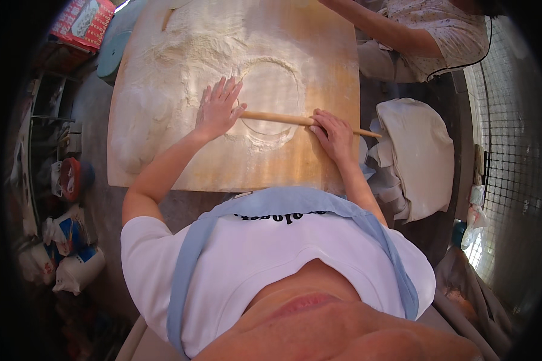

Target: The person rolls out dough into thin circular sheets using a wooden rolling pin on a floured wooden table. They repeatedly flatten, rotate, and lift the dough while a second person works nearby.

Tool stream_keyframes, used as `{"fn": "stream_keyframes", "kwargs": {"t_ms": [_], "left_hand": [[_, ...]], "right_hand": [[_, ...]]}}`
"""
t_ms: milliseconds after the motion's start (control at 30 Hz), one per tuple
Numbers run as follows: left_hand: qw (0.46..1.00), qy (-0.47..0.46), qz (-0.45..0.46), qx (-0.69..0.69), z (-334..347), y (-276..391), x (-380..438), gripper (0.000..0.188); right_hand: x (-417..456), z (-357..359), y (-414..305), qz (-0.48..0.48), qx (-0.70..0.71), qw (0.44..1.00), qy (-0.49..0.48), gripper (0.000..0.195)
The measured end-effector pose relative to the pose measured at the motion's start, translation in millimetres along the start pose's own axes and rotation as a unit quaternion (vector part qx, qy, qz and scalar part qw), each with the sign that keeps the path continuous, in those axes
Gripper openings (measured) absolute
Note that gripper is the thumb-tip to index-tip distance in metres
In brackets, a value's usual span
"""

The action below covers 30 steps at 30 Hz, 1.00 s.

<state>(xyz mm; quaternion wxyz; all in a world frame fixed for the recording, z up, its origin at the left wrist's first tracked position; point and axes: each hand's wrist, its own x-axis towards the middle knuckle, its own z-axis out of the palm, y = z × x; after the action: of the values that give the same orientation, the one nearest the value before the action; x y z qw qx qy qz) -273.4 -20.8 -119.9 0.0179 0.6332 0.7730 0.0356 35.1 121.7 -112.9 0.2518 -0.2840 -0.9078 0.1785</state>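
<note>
A round, thin sheet of dough (271, 92) lies on the floured wooden board (198, 173), ringed by a ridge of flour. Across its lower part runs a tapered wooden rolling pin (275, 118). My left hand (220, 107) lies flat with fingers spread at the dough's left edge; its thumb and palm cover the pin's left end. My right hand (332, 131) is curled over the pin right of the dough, and the pin's pointed right end sticks out past the board's edge. Flour dusts my left fingers.
A co-worker's arm (388, 31) reaches over the board's far right corner. Loose flour (207, 49) covers the board's left and far parts. A pale cloth-covered bundle (415, 158) stands to the right. A teal stool (113, 58), a red basin (70, 179) and bags (79, 268) are on the left.
</note>
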Motion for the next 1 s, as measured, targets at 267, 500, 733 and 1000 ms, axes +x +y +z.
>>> {"fn": "stream_keyframes", "kwargs": {"t_ms": [267, 500, 733, 1000], "left_hand": [[0.982, 0.071, -0.065, 0.162, -34, -20, 146, 0.061], [0.997, -0.073, 0.015, -0.017, -30, 6, -13, 0.060], [0.997, -0.005, -0.070, 0.031, -28, -3, 20, 0.060], [0.994, -0.096, 0.047, 0.020, -38, 10, -9, 0.059]], "right_hand": [[107, 28, 38, -0.067, -0.141, 0.979, 0.133, 0.028], [-26, -5, -18, 0.026, 0.005, 1.000, 0.006, 0.023], [74, 5, 32, -0.093, -0.108, 0.988, 0.054, 0.031], [1, -6, 23, -0.014, -0.049, 0.999, 0.006, 0.027]]}}
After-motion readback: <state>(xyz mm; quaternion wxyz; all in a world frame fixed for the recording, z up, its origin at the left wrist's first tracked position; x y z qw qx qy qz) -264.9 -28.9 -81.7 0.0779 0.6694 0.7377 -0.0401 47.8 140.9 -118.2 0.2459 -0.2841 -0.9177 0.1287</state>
